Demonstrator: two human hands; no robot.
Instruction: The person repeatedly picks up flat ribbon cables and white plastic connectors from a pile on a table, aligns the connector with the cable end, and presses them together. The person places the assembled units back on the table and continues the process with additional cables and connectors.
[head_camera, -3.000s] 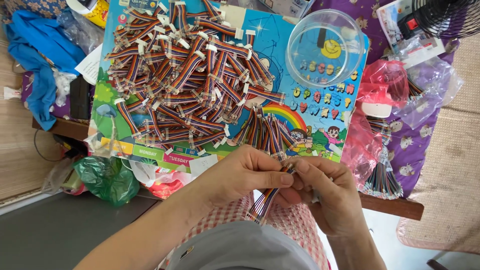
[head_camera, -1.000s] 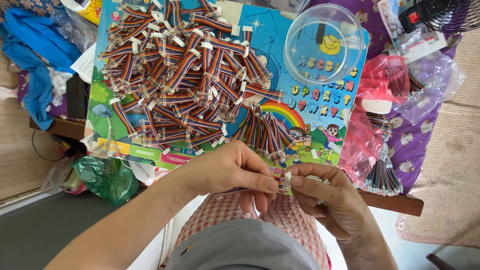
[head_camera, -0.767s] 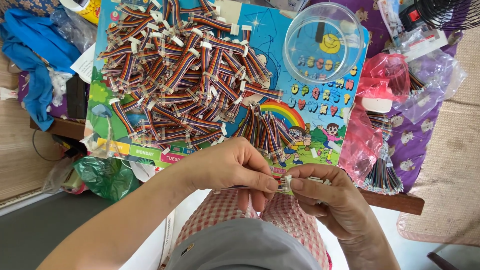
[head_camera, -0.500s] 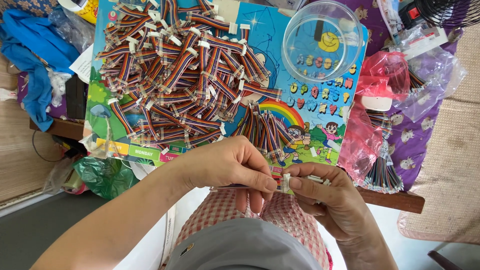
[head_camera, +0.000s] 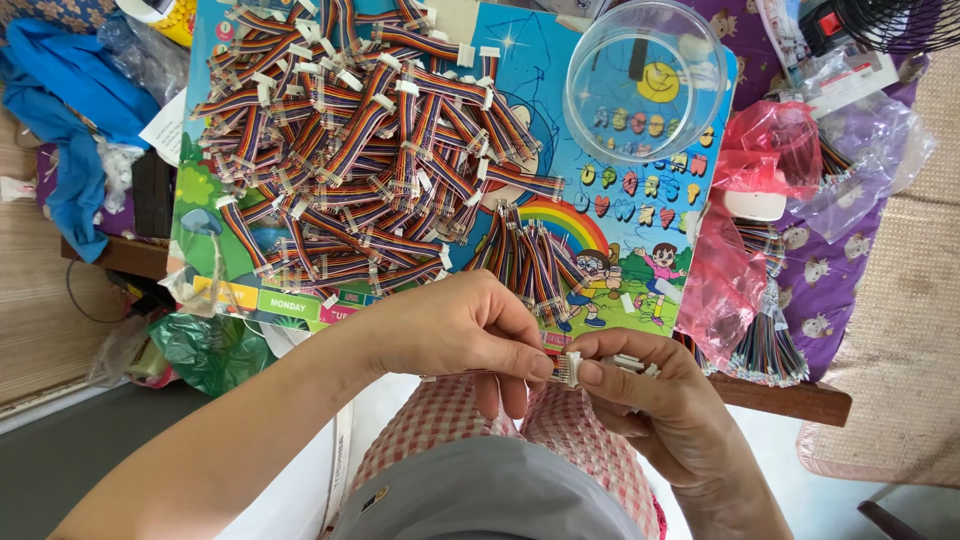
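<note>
My left hand (head_camera: 455, 330) and my right hand (head_camera: 655, 395) meet over my lap, just below the table's front edge. Between their fingertips sits a small white connector (head_camera: 572, 368), pinched from both sides; its wires are hidden under my left palm. A large heap of rainbow ribbon cables with white connectors (head_camera: 350, 150) covers the colourful cartoon board (head_camera: 640, 215) on the table. A smaller fanned bunch of the same cables (head_camera: 530, 260) lies right above my hands.
A clear round plastic tub (head_camera: 645, 80) stands at the board's upper right. Red plastic bags (head_camera: 735, 270) and a bundle of cables (head_camera: 770, 345) lie at the right. Blue cloth (head_camera: 70, 130) and a green bag (head_camera: 205, 350) sit left. A fan (head_camera: 890, 20) is top right.
My hands stay together over my lap; the fingers have shifted slightly around the white connector, and the coloured wires seen hanging below three seconds ago are now hidden.
</note>
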